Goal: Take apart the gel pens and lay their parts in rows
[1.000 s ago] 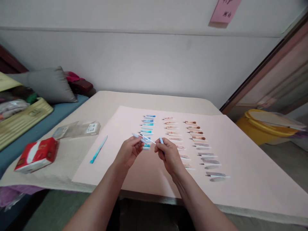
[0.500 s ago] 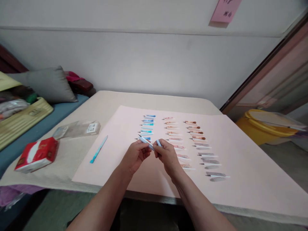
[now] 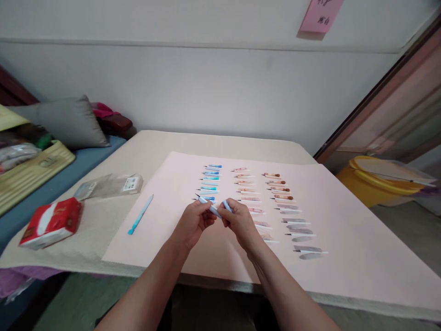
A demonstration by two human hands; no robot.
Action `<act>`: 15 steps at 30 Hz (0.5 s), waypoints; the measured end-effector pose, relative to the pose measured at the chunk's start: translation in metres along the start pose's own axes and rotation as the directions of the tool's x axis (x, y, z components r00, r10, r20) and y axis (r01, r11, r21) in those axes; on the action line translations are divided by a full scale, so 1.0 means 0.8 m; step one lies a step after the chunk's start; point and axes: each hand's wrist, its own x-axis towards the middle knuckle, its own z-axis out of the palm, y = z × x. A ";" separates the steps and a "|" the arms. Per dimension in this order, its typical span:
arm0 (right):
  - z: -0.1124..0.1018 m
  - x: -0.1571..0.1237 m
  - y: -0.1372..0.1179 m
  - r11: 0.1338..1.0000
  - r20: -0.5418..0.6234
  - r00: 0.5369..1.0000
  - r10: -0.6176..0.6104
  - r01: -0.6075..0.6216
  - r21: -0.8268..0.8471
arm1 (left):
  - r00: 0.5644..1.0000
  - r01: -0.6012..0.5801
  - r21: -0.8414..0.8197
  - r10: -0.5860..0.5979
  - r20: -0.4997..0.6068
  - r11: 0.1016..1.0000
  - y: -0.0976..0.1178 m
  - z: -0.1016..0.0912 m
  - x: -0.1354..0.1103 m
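Observation:
My left hand (image 3: pixel 193 222) pinches a slim white and pale-blue pen (image 3: pixel 206 202), its dark tip pointing up and to the left. Close beside it, my right hand (image 3: pixel 238 220) has its fingers closed around a pale-blue cap (image 3: pixel 227 205). The two hands nearly meet above the pink sheet (image 3: pixel 144 250), and the fingers partly cover the pen's rear end. Behind them lie blue pens with caps (image 3: pixel 210 178) in a column. Pink ones (image 3: pixel 248 199) and brown ones (image 3: pixel 281 189) form columns to the right, with grey pieces (image 3: pixel 299 225) nearer me.
On the left of the sheet lies a single turquoise pen (image 3: pixel 141 214). A clear plastic package (image 3: pixel 108 186) and a red tissue pack (image 3: pixel 51 223) rest on the beige tablecloth. Beyond the table's right side stands a yellow bucket (image 3: pixel 372 184); a white wall (image 3: pixel 220 92) rises behind.
Both hands keep their hold and stay almost in place. The pen has shifted very slightly left, and the whole view has moved a little.

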 end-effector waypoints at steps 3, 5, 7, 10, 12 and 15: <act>0.001 0.000 0.001 0.999 0.019 0.999 0.030 -0.031 0.035 | 0.999 -0.012 0.015 0.013 -0.033 1.000 -0.001 -0.003 0.002; 0.001 0.001 0.001 0.995 0.005 0.998 0.060 -0.060 0.076 | 0.999 -0.017 0.030 0.018 -0.046 0.999 0.000 -0.004 0.003; 0.000 0.003 0.000 0.989 -0.038 0.996 0.075 -0.070 0.129 | 0.998 -0.007 0.057 0.011 -0.054 0.998 0.000 -0.004 0.002; -0.002 0.004 -0.001 0.981 -0.094 0.993 0.070 -0.051 0.185 | 0.998 0.042 0.101 -0.037 -0.048 0.994 -0.002 -0.001 0.002; -0.002 0.005 0.000 0.980 -0.100 0.992 0.076 -0.056 0.190 | 0.997 0.076 0.123 -0.073 -0.025 0.990 -0.007 0.002 0.001; -0.001 0.006 0.004 0.982 -0.084 0.994 0.073 -0.057 0.182 | 0.996 0.085 0.180 -0.084 -0.017 0.980 -0.016 0.007 0.001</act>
